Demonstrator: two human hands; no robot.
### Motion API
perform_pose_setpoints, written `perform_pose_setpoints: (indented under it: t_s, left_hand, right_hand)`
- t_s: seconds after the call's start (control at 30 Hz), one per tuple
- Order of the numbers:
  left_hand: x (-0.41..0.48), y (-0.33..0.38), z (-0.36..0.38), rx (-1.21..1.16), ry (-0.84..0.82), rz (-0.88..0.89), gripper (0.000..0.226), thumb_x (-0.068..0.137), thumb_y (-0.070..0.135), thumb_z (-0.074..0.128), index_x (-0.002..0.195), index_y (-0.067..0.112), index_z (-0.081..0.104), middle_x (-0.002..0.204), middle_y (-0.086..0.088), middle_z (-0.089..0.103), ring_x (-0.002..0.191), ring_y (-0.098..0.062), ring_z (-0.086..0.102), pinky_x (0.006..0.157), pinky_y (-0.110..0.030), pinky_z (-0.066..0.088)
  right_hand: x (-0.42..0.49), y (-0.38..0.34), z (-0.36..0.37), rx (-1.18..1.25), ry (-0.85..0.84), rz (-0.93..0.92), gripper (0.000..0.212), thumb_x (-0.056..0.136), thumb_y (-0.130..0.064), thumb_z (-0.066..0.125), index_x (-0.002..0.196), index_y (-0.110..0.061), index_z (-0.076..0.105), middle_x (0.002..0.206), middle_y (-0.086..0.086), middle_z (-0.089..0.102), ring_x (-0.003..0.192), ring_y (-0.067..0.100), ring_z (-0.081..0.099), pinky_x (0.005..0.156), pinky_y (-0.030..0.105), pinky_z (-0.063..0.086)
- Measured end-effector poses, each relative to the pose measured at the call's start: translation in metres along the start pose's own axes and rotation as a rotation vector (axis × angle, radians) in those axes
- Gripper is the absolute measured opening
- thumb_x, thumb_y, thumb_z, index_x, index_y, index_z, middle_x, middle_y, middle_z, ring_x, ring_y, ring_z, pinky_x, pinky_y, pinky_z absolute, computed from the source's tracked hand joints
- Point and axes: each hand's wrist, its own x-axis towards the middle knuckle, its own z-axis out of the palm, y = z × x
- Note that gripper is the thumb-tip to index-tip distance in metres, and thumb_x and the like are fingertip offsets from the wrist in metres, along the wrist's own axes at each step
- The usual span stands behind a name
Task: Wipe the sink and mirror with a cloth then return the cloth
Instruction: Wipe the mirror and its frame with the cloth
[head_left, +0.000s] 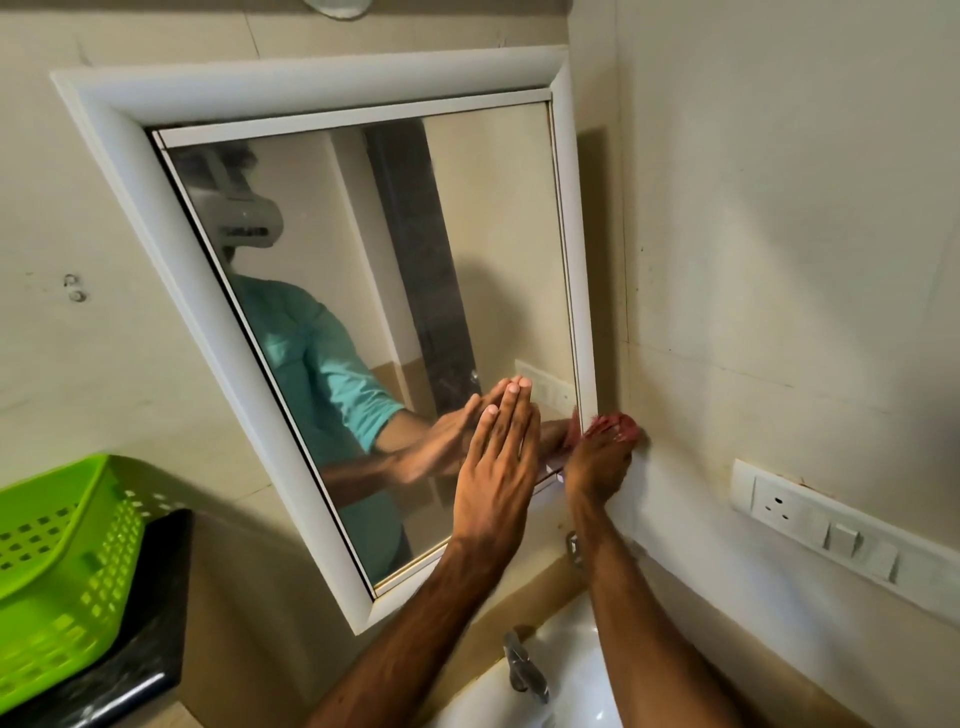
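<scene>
With the sink below at six o'clock, keep your left hand flat – fingers together – bracing the mirror, while your right hand, fingers clamped on the red cloth at four o'clock, presses firmly along the frame edge.

Left hand flat on mirror; right hand presses red cloth against the frame's lower right corner.

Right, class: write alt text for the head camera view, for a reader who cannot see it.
A person's right hand rubs a red cloth along the white-framed mirror's lower right edge while the left hand lies flat on the glass, above a white sink.
</scene>
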Motion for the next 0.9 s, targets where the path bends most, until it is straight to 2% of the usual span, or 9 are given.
perform_pose_setpoints:
  t_s: [0.1, 0.2, 0.23, 0.33, 0.43, 0.57, 0.67, 0.77, 0.9]
  left_hand:
    - [-0.002, 0.004, -0.002, 0.01, -0.046, 0.005, 0.087, 0.1, 0.014, 0.046, 0.155, 0.004, -0.021, 0.16, -0.016, -0.034, 0.15, -0.029, -0.029, 0.123, -0.043, -0.014]
    - [-0.001, 0.004, -0.002, 0.008, 0.001, -0.027, 0.083, 0.103, 0.021, 0.044, 0.156, 0.002, -0.017, 0.161, -0.018, -0.031, 0.151, -0.03, -0.026, 0.12, -0.043, -0.017]
    - [-0.001, 0.004, -0.002, -0.003, -0.007, -0.025, 0.082, 0.104, 0.024, 0.042, 0.155, 0.002, -0.018, 0.161, -0.018, -0.032, 0.151, -0.03, -0.027, 0.121, -0.043, -0.017]
    - [0.0, 0.003, -0.001, 0.009, -0.069, -0.009, 0.08, 0.105, 0.025, 0.04, 0.155, 0.003, -0.019, 0.16, -0.017, -0.033, 0.15, -0.03, -0.027, 0.122, -0.043, -0.016]
    - [0.001, -0.004, 0.004, -0.021, 0.022, -0.008, 0.085, 0.098, 0.023, 0.052, 0.159, 0.003, -0.002, 0.166, -0.018, -0.014, 0.155, -0.031, -0.009, 0.125, -0.045, -0.001]
    - [0.008, -0.01, -0.005, -0.083, 0.147, 0.067, 0.077, 0.093, 0.026, 0.048, 0.159, 0.006, 0.013, 0.167, -0.019, 0.008, 0.155, -0.032, 0.011, 0.124, -0.049, 0.023]
    - [0.019, -0.014, -0.018, -0.091, 0.17, 0.03, 0.079, 0.093, 0.028, 0.043, 0.159, 0.005, 0.007, 0.167, -0.02, 0.002, 0.156, -0.033, 0.007, 0.125, -0.049, 0.022]
    - [0.03, -0.02, -0.033, -0.12, 0.238, -0.002, 0.082, 0.088, 0.011, 0.049, 0.159, 0.003, 0.008, 0.167, -0.02, 0.003, 0.156, -0.032, 0.007, 0.124, -0.05, 0.024]
    - [0.042, -0.024, -0.048, -0.163, 0.274, -0.032, 0.092, 0.082, 0.003, 0.064, 0.158, 0.0, 0.013, 0.168, -0.019, 0.003, 0.157, -0.029, 0.007, 0.124, -0.049, 0.026]
  right_hand:
    - [0.011, -0.003, -0.003, 0.079, 0.013, 0.167, 0.054, 0.111, -0.04, 0.041, 0.151, -0.004, 0.045, 0.141, 0.022, 0.062, 0.126, 0.04, 0.063, 0.106, 0.046, 0.052]
    - [-0.04, 0.02, -0.002, 0.22, -0.125, -0.036, 0.077, 0.101, -0.069, 0.045, 0.157, -0.017, 0.038, 0.151, 0.015, 0.053, 0.138, 0.033, 0.055, 0.12, 0.047, 0.042]
    - [-0.053, 0.029, -0.002, 0.214, -0.16, -0.122, 0.08, 0.1, -0.07, 0.043, 0.159, -0.019, 0.032, 0.157, 0.016, 0.045, 0.145, 0.034, 0.048, 0.123, 0.05, 0.038]
    - [-0.046, 0.037, 0.007, -0.022, -0.125, -0.267, 0.072, 0.103, -0.046, 0.045, 0.161, -0.013, 0.02, 0.166, 0.023, 0.028, 0.153, 0.044, 0.032, 0.127, 0.053, 0.028]
    - [-0.041, 0.005, 0.014, -0.156, 0.034, -0.139, 0.067, 0.105, -0.042, 0.051, 0.159, -0.007, 0.032, 0.158, 0.023, 0.044, 0.147, 0.044, 0.042, 0.123, 0.054, 0.032]
    - [-0.031, -0.042, 0.014, -0.045, 0.087, -0.23, 0.074, 0.102, -0.052, 0.025, 0.156, -0.003, 0.04, 0.156, 0.021, 0.048, 0.147, 0.039, 0.044, 0.12, 0.059, 0.035]
    - [-0.019, -0.091, 0.024, 0.004, 0.078, -0.341, 0.083, 0.098, -0.058, 0.018, 0.16, -0.006, 0.037, 0.162, 0.018, 0.043, 0.152, 0.035, 0.037, 0.125, 0.057, 0.028]
    - [-0.003, -0.159, 0.032, -0.007, 0.086, -0.476, 0.084, 0.097, -0.057, 0.017, 0.162, -0.006, 0.032, 0.166, 0.019, 0.036, 0.157, 0.033, 0.029, 0.127, 0.049, 0.017]
    - [0.018, -0.204, 0.03, 0.019, 0.001, -0.614, 0.084, 0.097, -0.057, 0.018, 0.162, -0.005, 0.03, 0.167, 0.016, 0.036, 0.157, 0.028, 0.028, 0.128, 0.039, 0.016]
